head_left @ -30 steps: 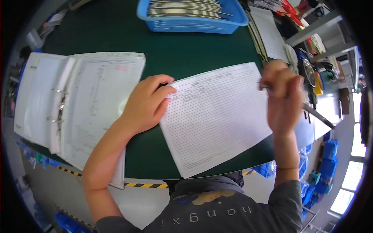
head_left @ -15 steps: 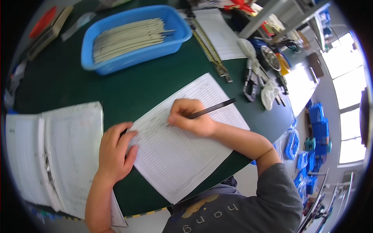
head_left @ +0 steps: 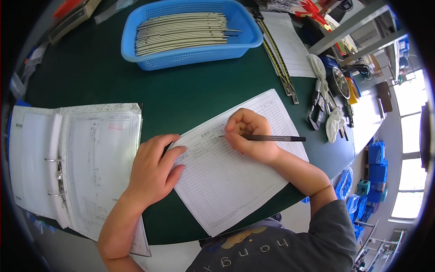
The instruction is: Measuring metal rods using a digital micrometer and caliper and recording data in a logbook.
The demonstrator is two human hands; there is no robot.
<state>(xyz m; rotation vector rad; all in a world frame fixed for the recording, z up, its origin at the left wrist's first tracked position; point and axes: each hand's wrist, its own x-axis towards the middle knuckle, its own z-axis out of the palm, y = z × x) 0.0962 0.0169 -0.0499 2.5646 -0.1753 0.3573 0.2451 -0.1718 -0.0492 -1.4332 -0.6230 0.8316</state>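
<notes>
A white ruled form sheet point(head_left: 226, 181) lies on the dark green table point(head_left: 181, 90) in front of me. My right hand point(head_left: 247, 133) grips a dark pen point(head_left: 272, 138), its tip touching the upper left part of the sheet. My left hand point(head_left: 154, 170) lies flat with fingers spread on the sheet's left edge, holding it down. An open white ring binder point(head_left: 68, 167) with filed pages lies just left of my left hand.
A blue plastic basket point(head_left: 190, 50) with several long pale rods stands at the back. A second paper sheet point(head_left: 290, 45) and a ruler point(head_left: 278, 63) lie at the back right, with tools and white gloves point(head_left: 331, 113) near the right edge.
The right hand came down from the sheet's right side onto its upper part and now holds the pen tip on the paper. The view swung, bringing the basket toward the middle.
</notes>
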